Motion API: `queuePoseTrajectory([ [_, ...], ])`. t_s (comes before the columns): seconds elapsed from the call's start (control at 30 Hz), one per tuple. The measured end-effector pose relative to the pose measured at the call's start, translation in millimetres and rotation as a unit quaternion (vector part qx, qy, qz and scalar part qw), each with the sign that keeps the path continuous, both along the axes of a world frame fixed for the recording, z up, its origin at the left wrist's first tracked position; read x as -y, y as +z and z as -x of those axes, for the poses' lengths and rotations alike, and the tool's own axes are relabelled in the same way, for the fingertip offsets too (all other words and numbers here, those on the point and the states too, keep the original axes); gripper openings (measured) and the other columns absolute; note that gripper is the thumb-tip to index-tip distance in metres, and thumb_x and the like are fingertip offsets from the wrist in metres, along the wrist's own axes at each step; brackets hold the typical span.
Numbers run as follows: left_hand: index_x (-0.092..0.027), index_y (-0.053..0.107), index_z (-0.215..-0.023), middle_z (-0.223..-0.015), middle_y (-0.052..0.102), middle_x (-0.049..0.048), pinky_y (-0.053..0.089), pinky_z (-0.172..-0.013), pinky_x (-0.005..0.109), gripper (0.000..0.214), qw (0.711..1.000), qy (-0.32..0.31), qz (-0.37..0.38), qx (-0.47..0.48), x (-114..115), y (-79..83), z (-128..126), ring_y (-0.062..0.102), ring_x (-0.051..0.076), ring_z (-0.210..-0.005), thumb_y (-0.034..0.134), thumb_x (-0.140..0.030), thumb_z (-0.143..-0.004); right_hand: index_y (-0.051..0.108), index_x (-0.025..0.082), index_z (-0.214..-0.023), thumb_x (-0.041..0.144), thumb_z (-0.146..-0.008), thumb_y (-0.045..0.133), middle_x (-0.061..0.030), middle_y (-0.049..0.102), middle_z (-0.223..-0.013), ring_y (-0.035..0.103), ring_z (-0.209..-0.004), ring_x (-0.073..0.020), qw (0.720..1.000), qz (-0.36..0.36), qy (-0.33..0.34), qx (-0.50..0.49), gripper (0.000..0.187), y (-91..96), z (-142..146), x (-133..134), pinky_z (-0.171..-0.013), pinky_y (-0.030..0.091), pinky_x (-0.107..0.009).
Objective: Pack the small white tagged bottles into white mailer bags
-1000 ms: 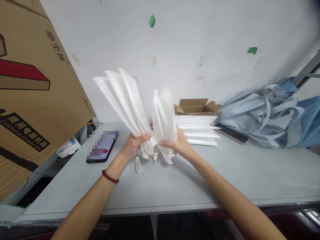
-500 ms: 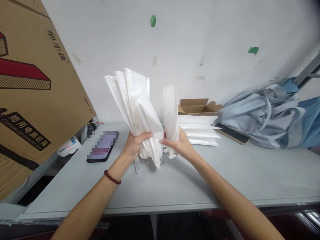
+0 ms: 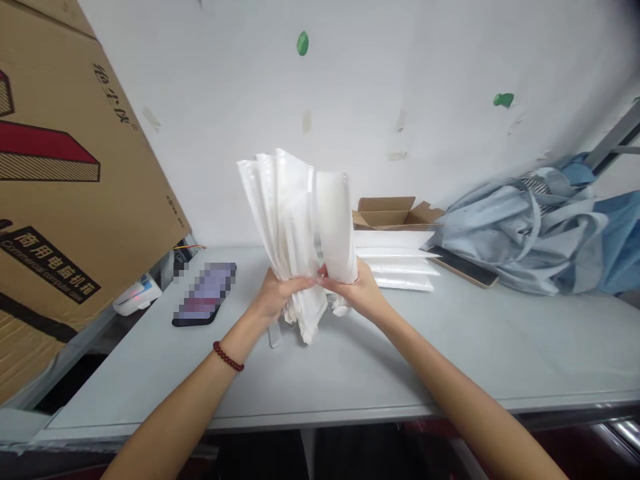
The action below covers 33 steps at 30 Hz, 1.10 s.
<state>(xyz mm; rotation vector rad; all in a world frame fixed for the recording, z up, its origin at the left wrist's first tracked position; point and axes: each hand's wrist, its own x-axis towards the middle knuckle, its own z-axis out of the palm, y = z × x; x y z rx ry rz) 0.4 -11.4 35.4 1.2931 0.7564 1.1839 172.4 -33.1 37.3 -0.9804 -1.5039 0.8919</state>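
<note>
My left hand (image 3: 273, 293) is closed round the lower part of a fanned bunch of glossy white plastic packets (image 3: 293, 213), which stand upright above the table. My right hand (image 3: 357, 287) grips a separate folded white packet (image 3: 336, 220), also upright, just right of the bunch. The two hands are close together, with their thumbs nearly meeting in front. Below them hang crumpled white ends (image 3: 307, 323); what these belong to is partly hidden. A small clear strip (image 3: 275, 335) lies on the table under my left hand.
More white packets (image 3: 400, 273) lie in a row at the right, before an open cardboard box (image 3: 385, 212). A phone (image 3: 205, 293) lies left, another dark phone-like device (image 3: 463, 267) right, near a pale blue bag (image 3: 525, 233). A large carton (image 3: 85, 220) leans at the left.
The bunch in my left hand has moved right and tilted more upright, now touching or nearly touching the packet in my right hand. The two hands have come closer together.
</note>
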Motion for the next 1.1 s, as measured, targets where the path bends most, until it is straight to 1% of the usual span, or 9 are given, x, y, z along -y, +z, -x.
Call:
queuePoseTrajectory([
  [0.13,-0.015,0.068,-0.092,-0.087,0.071,0.0046,0.053,-0.077,0.036,0.04,0.989,0.11,0.019,0.093,-9.2,6.2,9.7,0.066,0.027,-0.086,0.081,-0.024,-0.056,0.056,0.022,-0.101,0.036,-0.06,0.079,-0.0046,0.064,-0.102,0.06,-0.073,-0.0177,0.998,0.061,0.012,0.012,0.049,-0.6,-6.3,-4.5,-0.064,0.05,-0.033],
  [0.23,-0.015,0.066,-0.099,-0.091,0.071,0.0041,0.052,-0.082,0.035,0.046,0.981,0.138,0.028,0.131,-11.9,12.2,12.6,0.064,0.027,-0.094,0.079,-0.025,-0.057,0.055,0.023,-0.11,0.036,-0.061,0.079,-0.006,0.062,-0.108,0.061,-0.084,-0.0203,0.992,0.103,0.064,0.026,0.056,-6.6,-8.5,-8.9,-0.069,0.051,-0.034],
  [0.33,-0.012,0.065,-0.105,-0.096,0.071,0.0079,0.052,-0.084,0.038,0.05,0.986,0.11,0.031,0.118,-10.5,12.4,10.6,0.062,0.03,-0.102,0.076,-0.03,-0.059,0.059,0.022,-0.104,0.037,-0.062,0.078,-0.0036,0.065,-0.098,0.061,-0.088,-0.0213,0.991,0.109,0.074,0.003,0.048,-11.4,-6.9,-10.7,-0.073,0.049,-0.034],
  [0.5,-0.013,0.064,-0.107,-0.104,0.07,0.0103,0.053,-0.083,0.04,0.05,0.996,0.044,0.017,0.08,-3.7,5.1,4.6,0.063,0.032,-0.102,0.077,-0.03,-0.061,0.061,0.02,-0.081,0.032,-0.062,0.075,0.0019,0.06,-0.064,0.055,-0.06,-0.0164,0.987,0.136,0.063,-0.051,0.027,-13.2,-1.9,-10.4,-0.062,0.046,-0.033],
  [0.63,-0.012,0.067,-0.1,-0.099,0.071,0.012,0.054,-0.079,0.043,0.043,0.998,-0.058,0.002,0.021,3.1,3.9,0.6,0.066,0.033,-0.094,0.079,-0.026,-0.06,0.06,0.019,-0.073,0.034,-0.058,0.077,0.0012,0.06,-0.061,0.053,-0.058,-0.0159,0.983,0.145,0.039,-0.104,0.027,-13.8,-0.5,-11.3,-0.058,0.045,-0.032],
  [0.73,-0.011,0.068,-0.099,-0.098,0.071,0.0126,0.054,-0.079,0.044,0.042,0.996,-0.092,0.009,0.013,4.2,3.4,-1.0,0.066,0.033,-0.092,0.078,-0.023,-0.061,0.057,0.019,-0.069,0.035,-0.058,0.077,0.0005,0.06,-0.061,0.055,-0.057,-0.0163,0.985,0.139,0.036,-0.094,0.028,-13.5,0.4,-10.7,-0.056,0.044,-0.031],
  [0.9,-0.014,0.066,-0.109,-0.101,0.071,0.0126,0.055,-0.079,0.047,0.053,0.998,-0.007,0.049,0.048,-3.4,2.1,4.1,0.065,0.035,-0.095,0.079,-0.022,-0.059,0.057,0.019,-0.07,0.035,-0.06,0.075,0.0003,0.061,-0.06,0.056,-0.056,-0.017,0.992,0.118,0.021,-0.036,0.025,-10.2,1.2,-9.8,-0.055,0.043,-0.031],
  [1.03,-0.016,0.066,-0.11,-0.103,0.071,0.0098,0.053,-0.085,0.044,0.055,0.996,0.077,0.004,0.047,-7.8,4.3,11.3,0.063,0.034,-0.101,0.081,-0.025,-0.057,0.061,0.018,-0.076,0.036,-0.063,0.073,-0.0025,0.066,-0.071,0.059,-0.061,-0.0181,0.994,0.088,-0.056,-0.031,0.024,-6.3,-5.8,-13.2,-0.059,0.047,-0.033],
  [1.1,-0.016,0.066,-0.11,-0.105,0.07,0.009,0.053,-0.086,0.043,0.055,0.995,0.089,-0.018,0.034,-7.4,4.7,12.2,0.063,0.033,-0.102,0.081,-0.027,-0.058,0.064,0.018,-0.083,0.038,-0.064,0.073,-0.0046,0.068,-0.082,0.062,-0.069,-0.0194,0.994,0.066,-0.072,-0.044,0.029,-5.0,-9.6,-14.4,-0.064,0.049,-0.033],
])
